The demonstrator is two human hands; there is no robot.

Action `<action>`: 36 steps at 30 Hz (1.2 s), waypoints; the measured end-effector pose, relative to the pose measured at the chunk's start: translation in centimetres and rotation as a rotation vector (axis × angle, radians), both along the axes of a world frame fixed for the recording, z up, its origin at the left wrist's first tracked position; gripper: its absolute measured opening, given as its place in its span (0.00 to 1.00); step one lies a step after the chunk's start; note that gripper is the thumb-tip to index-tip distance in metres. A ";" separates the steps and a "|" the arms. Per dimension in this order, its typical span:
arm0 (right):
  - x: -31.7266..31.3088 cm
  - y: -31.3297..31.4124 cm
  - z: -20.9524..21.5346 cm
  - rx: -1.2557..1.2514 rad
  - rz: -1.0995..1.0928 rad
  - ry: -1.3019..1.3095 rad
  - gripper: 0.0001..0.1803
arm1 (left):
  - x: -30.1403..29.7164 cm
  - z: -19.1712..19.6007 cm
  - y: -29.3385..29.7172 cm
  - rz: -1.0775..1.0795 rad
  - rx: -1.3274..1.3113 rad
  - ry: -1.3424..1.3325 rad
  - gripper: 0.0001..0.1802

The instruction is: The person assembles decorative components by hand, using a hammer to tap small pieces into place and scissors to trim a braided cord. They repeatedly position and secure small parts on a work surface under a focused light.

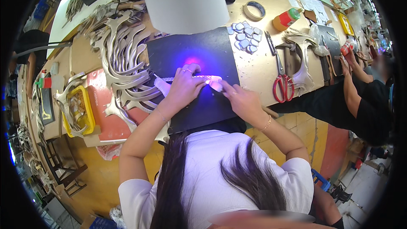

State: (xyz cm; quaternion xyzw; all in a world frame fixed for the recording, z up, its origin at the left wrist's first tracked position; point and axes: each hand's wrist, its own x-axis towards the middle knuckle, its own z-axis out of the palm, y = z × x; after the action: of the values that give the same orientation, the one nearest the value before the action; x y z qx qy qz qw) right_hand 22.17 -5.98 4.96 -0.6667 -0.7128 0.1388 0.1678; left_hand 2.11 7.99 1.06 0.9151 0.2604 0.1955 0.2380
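Over a black mat (180, 44), my left hand (182, 91) grips a narrow pale strap (168, 79) that looks braided, with a flared whitish end (162, 86) sticking out at the left. Violet light floods the strap's right end. There, my right hand (245, 104) pinches a small flat pale piece (216, 85) with a rounded edge, touching or very close to the strap. Glare hides whether the two are joined. Metallic silver-gold cut straps (123, 61) lie heaped left of the mat.
A white lamp-like cylinder (182, 2) hangs over the mat's far edge. To the right are grey-blue rounded pieces (248, 38), a tape roll (254, 11), a bottle (286, 19) and red-handled scissors (283, 87). A yellow tray (91, 123) stands left. A co-worker's arms (352, 87) are at right.
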 end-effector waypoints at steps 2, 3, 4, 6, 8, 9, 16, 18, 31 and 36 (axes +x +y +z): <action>0.2 0.6 -0.1 -0.019 -0.025 -0.024 0.23 | 0.1 0.0 0.2 0.017 -0.073 -0.014 0.14; 0.5 1.2 -0.2 0.025 -0.048 0.005 0.23 | 0.3 0.1 0.3 0.049 -0.051 -0.034 0.14; 0.5 1.6 -0.2 0.057 -0.081 0.048 0.23 | 0.3 0.2 0.2 0.080 -0.055 -0.025 0.14; 1.2 3.7 -0.2 0.126 -0.195 0.097 0.21 | 0.5 0.7 0.4 0.088 -0.096 0.026 0.15; 1.8 6.4 -0.4 0.186 -0.274 0.088 0.21 | 0.8 1.2 0.9 0.029 -0.173 0.118 0.16; 1.8 7.8 -0.5 0.213 -0.294 0.059 0.21 | 0.9 1.5 1.1 0.012 -0.216 0.152 0.16; 2.1 9.8 -1.9 0.248 -0.254 0.020 0.19 | 0.3 5.1 1.4 -0.052 -0.421 0.154 0.13; 4.3 7.9 -1.6 0.372 -0.280 0.127 0.17 | -0.4 6.6 1.0 -0.026 -0.556 0.147 0.13; 15.3 -7.1 -3.0 -0.191 -0.774 -0.216 0.27 | -2.5 11.5 -1.2 -0.044 -0.543 -0.017 0.08; 15.6 -6.8 -2.8 -0.230 -0.773 -0.211 0.26 | -3.0 12.0 -1.9 -0.064 -0.283 -0.028 0.07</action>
State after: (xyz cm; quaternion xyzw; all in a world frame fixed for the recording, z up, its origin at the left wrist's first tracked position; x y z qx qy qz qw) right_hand 37.76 -12.77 2.15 -0.9102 -0.4032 0.0750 0.0579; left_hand -0.90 6.09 13.08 0.8774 0.2529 0.1619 0.3741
